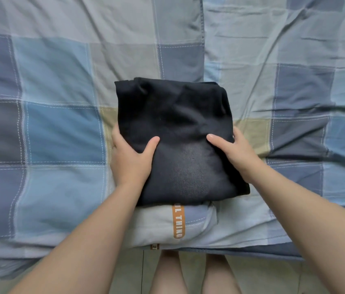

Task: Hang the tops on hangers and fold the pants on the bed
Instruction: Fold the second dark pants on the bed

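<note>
A pair of black pants (pixel 175 124), folded into a thick square bundle, lies in the middle of the bed near its front edge. My left hand (pixel 130 158) grips the bundle's left side, thumb on top and fingers tucked beneath. My right hand (pixel 234 153) holds the right side the same way, thumb lying on the fabric. Whether the bundle is lifted or rests on the cover I cannot tell. No tops or hangers are in view.
The bed wears a blue, grey and tan checked cover (pixel 57 128), wrinkled at the right. An orange label strip (pixel 179 221) sits on the cover's front hem. The bed edge runs along the bottom, with my legs (pixel 167 272) and the floor below.
</note>
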Motion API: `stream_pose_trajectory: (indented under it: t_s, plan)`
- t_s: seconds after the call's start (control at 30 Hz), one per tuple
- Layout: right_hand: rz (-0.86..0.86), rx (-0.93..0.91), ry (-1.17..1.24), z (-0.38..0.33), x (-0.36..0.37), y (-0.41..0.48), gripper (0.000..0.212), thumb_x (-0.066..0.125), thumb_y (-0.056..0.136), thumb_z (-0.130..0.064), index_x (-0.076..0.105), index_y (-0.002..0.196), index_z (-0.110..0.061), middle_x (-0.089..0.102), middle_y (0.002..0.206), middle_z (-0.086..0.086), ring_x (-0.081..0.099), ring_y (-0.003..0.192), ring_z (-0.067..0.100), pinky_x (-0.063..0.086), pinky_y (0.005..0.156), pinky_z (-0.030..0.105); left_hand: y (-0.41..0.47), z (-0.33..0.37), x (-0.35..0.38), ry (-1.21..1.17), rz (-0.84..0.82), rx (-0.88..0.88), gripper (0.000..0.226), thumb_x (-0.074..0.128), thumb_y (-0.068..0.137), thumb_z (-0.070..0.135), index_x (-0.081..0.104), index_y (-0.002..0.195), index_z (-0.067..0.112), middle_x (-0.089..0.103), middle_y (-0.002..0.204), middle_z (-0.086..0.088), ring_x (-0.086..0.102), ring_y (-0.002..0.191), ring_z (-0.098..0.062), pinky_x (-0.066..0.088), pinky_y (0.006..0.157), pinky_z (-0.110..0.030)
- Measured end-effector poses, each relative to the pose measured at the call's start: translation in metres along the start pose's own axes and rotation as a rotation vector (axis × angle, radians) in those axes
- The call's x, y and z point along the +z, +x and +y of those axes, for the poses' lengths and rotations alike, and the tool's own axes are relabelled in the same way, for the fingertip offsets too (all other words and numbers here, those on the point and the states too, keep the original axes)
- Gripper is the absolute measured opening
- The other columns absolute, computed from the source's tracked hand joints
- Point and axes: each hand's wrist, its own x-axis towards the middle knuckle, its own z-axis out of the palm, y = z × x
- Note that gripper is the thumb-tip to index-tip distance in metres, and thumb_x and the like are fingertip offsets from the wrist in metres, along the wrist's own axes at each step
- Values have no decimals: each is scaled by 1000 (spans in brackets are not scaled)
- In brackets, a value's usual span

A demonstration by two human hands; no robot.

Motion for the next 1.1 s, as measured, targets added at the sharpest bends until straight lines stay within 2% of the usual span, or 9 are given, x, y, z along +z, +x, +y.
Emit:
stream_pose_trajectory:
  t_s: [0.07,0.13,0.27,0.33,0.5,0.63,0.83,0.97,1.1]
  plan:
    - [-104,125,107,-9,-14,-1,51,80,83,-33,62,127,-16,73,118,4,70,110,23,52,103,47,11,7,-12,-13,-110,-108,82,75,66,71,44,133,34,60,123,18,60,118,-20,42,92,-31]
    - [-191,207,161,-21,-25,-6,43,76,86,-32,66,123,-13,74,116,8,71,109,27,55,98,43,24,14,-27,-77,-256,-169,77,79,63,70,52,126,34,64,118,22,63,113,-14,48,97,-35]
    - [-301,298,76,-46,-41,-29,47,79,81,-38,69,120,-13,76,112,7,73,103,26,57,88,37,25,30,-54,-218,-538,-290,56,87,69,54,67,117,33,74,111,12,72,99,-13,58,87,-36]
    - [-298,319,53,-57,-47,-48,47,81,78,-38,71,117,-13,76,109,7,74,99,26,59,78,34,14,37,-65,-266,-613,-338,49,87,72,49,69,113,30,76,108,9,74,94,-15,59,81,-35]
    - [-199,306,80,-79,-60,-121,37,83,78,-30,73,109,-11,78,101,9,76,88,25,59,60,29,-41,46,-97,-338,-717,-430,46,82,81,40,68,122,24,76,113,0,74,98,-23,59,91,-43]
    - [-124,295,112,-89,-67,-203,39,83,78,-27,72,111,-10,78,100,9,76,87,25,58,63,29,-98,57,-141,-354,-734,-468,47,84,80,40,68,120,21,78,102,2,77,89,-20,62,71,-33]
    - [20,207,250,-95,-79,-324,37,84,78,-26,71,112,-17,78,103,5,76,90,22,59,65,30,-160,92,-204,-328,-741,-315,51,86,70,49,71,113,28,78,99,10,76,86,-13,60,68,-29]
    - [132,91,351,-101,-96,-392,39,82,81,-27,70,117,-20,77,109,3,74,99,24,59,81,38,-193,132,-229,-308,-760,-131,50,85,68,53,72,110,32,77,100,14,75,90,-10,59,78,-32]
    - [270,-37,437,-97,-125,-458,41,82,81,-29,69,119,-25,76,110,-1,74,98,20,57,78,34,-235,178,-230,-309,-829,71,39,83,74,48,72,108,33,77,103,15,74,92,-7,58,81,-32]
